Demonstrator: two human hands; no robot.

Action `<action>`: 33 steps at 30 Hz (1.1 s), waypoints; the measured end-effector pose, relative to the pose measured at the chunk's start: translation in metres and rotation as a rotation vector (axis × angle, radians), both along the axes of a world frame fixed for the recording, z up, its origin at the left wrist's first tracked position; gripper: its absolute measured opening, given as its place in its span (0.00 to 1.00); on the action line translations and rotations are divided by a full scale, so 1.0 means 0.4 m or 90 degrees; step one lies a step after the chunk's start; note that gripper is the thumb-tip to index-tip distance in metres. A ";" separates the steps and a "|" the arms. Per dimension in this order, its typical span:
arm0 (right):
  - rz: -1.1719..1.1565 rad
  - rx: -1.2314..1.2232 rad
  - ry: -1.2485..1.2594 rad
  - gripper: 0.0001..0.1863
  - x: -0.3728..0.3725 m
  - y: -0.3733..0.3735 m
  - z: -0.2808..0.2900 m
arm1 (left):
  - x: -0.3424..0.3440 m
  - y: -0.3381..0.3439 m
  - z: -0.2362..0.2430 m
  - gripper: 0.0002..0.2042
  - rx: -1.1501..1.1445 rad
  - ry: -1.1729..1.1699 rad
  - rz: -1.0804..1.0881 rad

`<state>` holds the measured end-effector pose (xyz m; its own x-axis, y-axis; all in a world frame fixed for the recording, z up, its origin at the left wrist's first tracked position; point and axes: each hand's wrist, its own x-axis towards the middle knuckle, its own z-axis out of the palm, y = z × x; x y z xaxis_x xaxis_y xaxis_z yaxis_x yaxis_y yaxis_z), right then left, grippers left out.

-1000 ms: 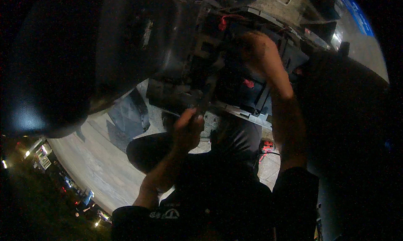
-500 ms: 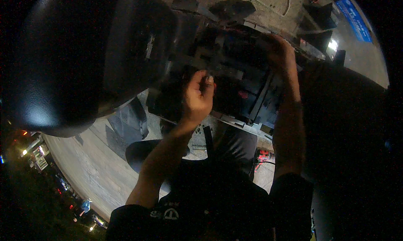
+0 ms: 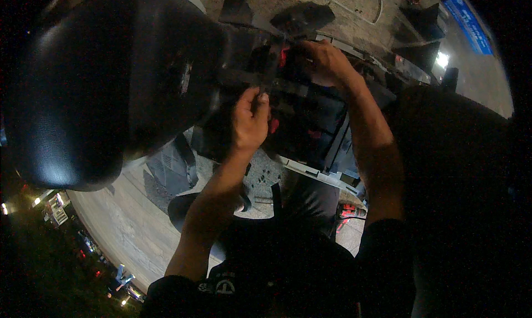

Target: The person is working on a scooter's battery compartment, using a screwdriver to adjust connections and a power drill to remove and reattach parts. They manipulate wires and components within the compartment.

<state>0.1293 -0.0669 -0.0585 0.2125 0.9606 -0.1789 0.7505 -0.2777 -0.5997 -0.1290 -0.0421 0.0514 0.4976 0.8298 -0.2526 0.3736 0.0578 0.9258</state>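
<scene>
Two hands work inside a scooter's open body [image 3: 310, 118]: left hand [image 3: 250, 118] fisted on a dark strap [image 3: 271, 63], right hand [image 3: 327, 60] gripping beyond it; steady pulling likely next

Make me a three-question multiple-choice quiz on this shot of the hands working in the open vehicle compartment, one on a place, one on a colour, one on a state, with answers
1. Where is the right hand compared with the left hand?
A. Farther up into the compartment
B. Down at the ground
C. Resting on the seat

2. What colour are the small parts showing among the dark components?
A. Green
B. Red
C. White

3. How is the left hand?
A. Flat and open
B. Hanging at the person's side
C. Closed into a fist around something thin and dark

Answers: 1 A, the right hand reaches higher in the picture, by the upper edge of the compartment. 2 B, red bits show near the right hand's fingers and lower in the compartment. 3 C, the fingers are curled tight; what exactly they grip is too dark to tell.
</scene>
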 end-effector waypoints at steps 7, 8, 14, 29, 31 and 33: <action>0.036 0.073 -0.084 0.21 -0.051 -0.017 0.090 | -0.018 0.002 -0.028 0.09 -0.047 0.015 0.056; 0.040 0.059 -0.089 0.22 -0.053 -0.027 0.109 | -0.015 -0.001 -0.032 0.10 -0.032 0.017 0.069; 0.011 0.075 -0.121 0.24 -0.076 -0.037 0.151 | 0.000 0.014 0.002 0.09 -0.094 0.040 0.006; 0.040 -0.090 0.093 0.28 -0.038 -0.003 0.164 | 0.018 0.018 0.011 0.08 -0.151 0.052 0.068; 0.024 -0.073 0.108 0.27 -0.045 0.000 0.164 | 0.012 0.015 0.021 0.08 -0.150 0.085 0.051; 0.013 -0.078 0.103 0.27 -0.044 -0.001 0.188 | 0.002 0.016 0.019 0.08 -0.140 0.089 0.033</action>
